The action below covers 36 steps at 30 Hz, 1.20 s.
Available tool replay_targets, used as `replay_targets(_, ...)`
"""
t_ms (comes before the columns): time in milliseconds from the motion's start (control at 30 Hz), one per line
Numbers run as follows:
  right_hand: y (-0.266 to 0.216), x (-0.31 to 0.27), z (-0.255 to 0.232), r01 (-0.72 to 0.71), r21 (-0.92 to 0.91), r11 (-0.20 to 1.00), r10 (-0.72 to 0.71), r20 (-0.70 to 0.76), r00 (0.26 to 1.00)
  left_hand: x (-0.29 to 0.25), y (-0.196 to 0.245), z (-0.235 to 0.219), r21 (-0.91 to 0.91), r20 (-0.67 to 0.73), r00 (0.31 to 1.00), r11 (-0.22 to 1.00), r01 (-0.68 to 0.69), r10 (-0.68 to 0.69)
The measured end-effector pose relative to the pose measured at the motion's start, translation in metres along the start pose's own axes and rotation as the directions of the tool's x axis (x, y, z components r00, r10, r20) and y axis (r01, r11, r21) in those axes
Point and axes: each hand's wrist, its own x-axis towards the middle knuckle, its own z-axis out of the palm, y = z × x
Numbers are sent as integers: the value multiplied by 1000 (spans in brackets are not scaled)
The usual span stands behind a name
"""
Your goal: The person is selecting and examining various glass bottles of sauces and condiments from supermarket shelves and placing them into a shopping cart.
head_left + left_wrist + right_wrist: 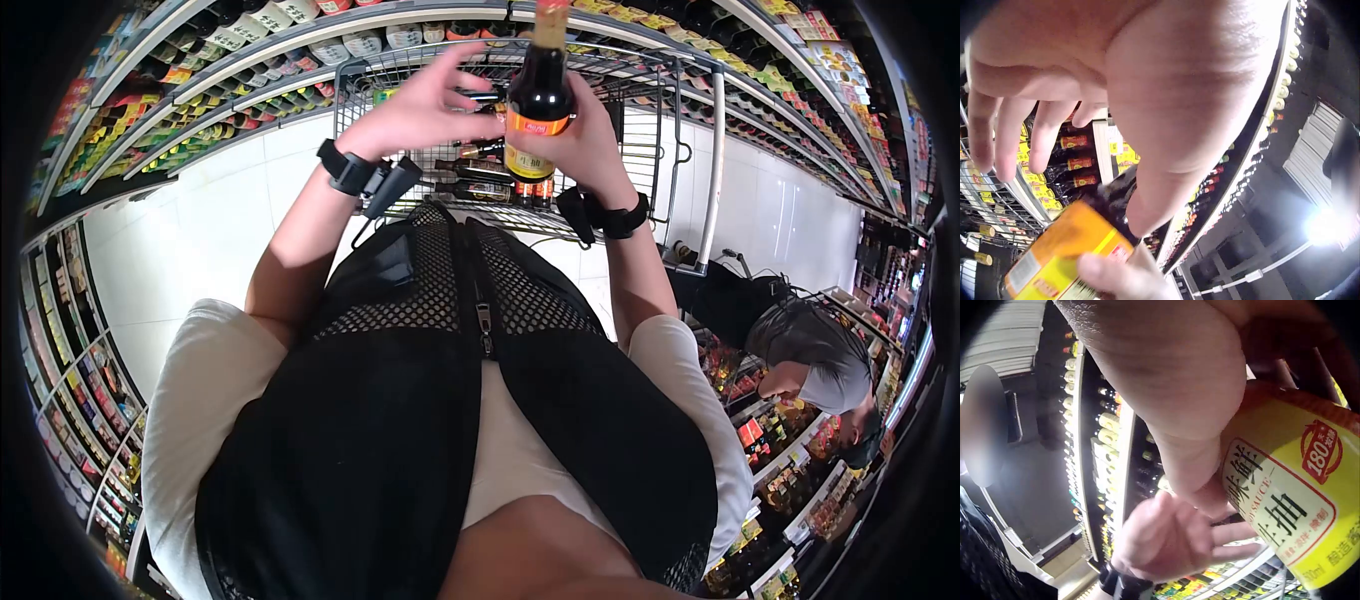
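A dark glass bottle of soy sauce (543,98) with a yellow and orange label stands upright over the shopping cart (652,150). My right hand (595,150) grips it round the lower body. In the right wrist view, the thumb lies along the bottle's yellow label (1291,500), which reads "soy sauce". My left hand (420,112) is just left of the bottle, fingers spread and a fingertip right at its side. The left wrist view shows the left thumb (1160,194) overlapping the dark upper part of the bottle, the other fingers extended and holding nothing.
Several dark bottles (480,190) lie in the cart below my hands. Curved shelves (220,80) packed with bottles run along the far side. Another person (815,345) bends beside shelves at the right. White tiled floor (220,230) shows on the left.
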Motion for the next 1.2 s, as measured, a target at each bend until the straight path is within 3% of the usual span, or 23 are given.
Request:
replay_targets(67, 12, -11, -3, -41, -182, 982, 44, 12, 999, 4, -4, -11, -159, -51, 999, 987, -14, 6)
replay_targets(133, 29, -19, -7, -61, -257, 964, 64, 3, 998, 6, -2, -16, -72, -131, 991, 997, 3, -12)
replay_targets(267, 91, -38, -11, -175, -284, 943, 149, -110, 983, 12, -42, -30, 59, -284, 956, 994, 92, -72)
replay_targets(333, 119, -44, -18, -351, -288, 891, 288, -238, 927, 11, -61, -37, 130, -336, 934, 975, 178, -126)
replay_targets(367, 130, -48, -22, -370, -286, 884, 299, -262, 918, 8, -71, -40, 197, -386, 907, 945, 260, -169)
replay_targets(400, 125, -47, -29, -474, -350, 808, 408, -248, 879, 5, -82, -43, 192, -389, 904, 944, 267, -177)
replay_targets(533, 151, -49, -37, -431, -477, 766, 369, -222, 902, -12, -125, -56, 134, -428, 854, 913, 385, -297)
replay_targets(600, 159, -44, -36, -362, -590, 722, 386, -92, 918, -19, -135, -56, 134, -478, 810, 882, 451, -341)
replay_targets(633, 171, -45, -31, -274, -618, 737, 297, -68, 953, -22, -139, -55, 99, -473, 795, 873, 478, -381)
replay_targets(667, 179, -42, -27, -268, -672, 691, 363, 2, 932, -25, -141, -56, 98, -471, 793, 870, 483, -387)
replay_targets(767, 207, -41, -9, -121, -750, 650, 370, 172, 913, -32, -160, -60, 63, -500, 716, 804, 591, -488)
replay_targets(800, 221, -40, -3, -68, -754, 653, 388, 256, 886, -36, -173, -62, 60, -498, 712, 799, 598, -495)
replay_targets(833, 237, -40, 4, -52, -782, 621, 442, 295, 847, -42, -191, -63, 68, -530, 666, 757, 650, -525)
replay_targets(867, 247, -37, 11, -31, -806, 591, 490, 329, 807, -48, -207, -67, 76, -564, 619, 712, 698, -546)
replay_targets(900, 248, -33, 17, -35, -843, 536, 576, 336, 745, -57, -226, -71, 196, -587, 620, 651, 733, -521)
replay_targets(1000, 300, -43, 36, 1, -869, 495, 592, 338, 732, -78, -244, -67, 175, -563, 550, 562, 809, -617)
replay_targets(1067, 305, -40, 42, 0, -902, 432, 673, 323, 666, -89, -253, -60, 281, -555, 576, 517, 809, -600)
replay_targets(1100, 311, -42, 45, 5, -913, 408, 667, 302, 681, -90, -247, -56, 234, -478, 559, 516, 824, -677)
replay_targets(1133, 321, -47, 48, 12, -922, 386, 660, 285, 695, -97, -260, -54, 302, -407, 639, 564, 769, -653)
replay_targets(1200, 344, -54, 54, -12, -917, 399, 653, 275, 706, -105, -264, -39, 467, -430, 615, 420, 778, -661)
